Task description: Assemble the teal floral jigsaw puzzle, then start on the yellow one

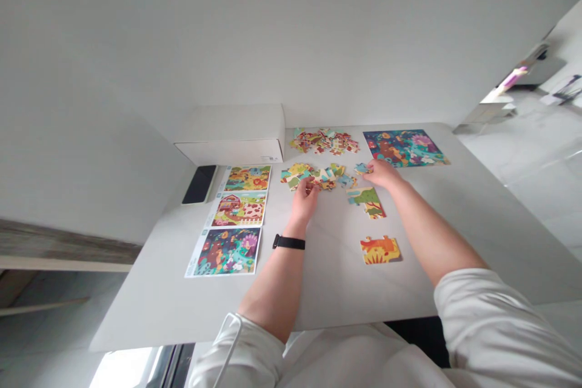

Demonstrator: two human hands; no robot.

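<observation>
My left hand [304, 199], with a black band on its wrist, rests on the near edge of a heap of loose jigsaw pieces [318, 176], fingers curled on a piece I cannot make out. My right hand [381, 173] pinches a small bluish puzzle piece [362, 168] at the heap's right end. Just below it lies a joined green and orange cluster [367, 200]. Nearer to me sits an orange and yellow cluster [380, 249]. A finished blue puzzle [402, 147] lies at the far right.
A second heap of reddish pieces [324, 140] lies by the wall. Three picture cards [239, 218] lie in a column at the left, beside a black phone [199, 184] and a white box [230, 133]. The white table [477, 224] ends right and near me.
</observation>
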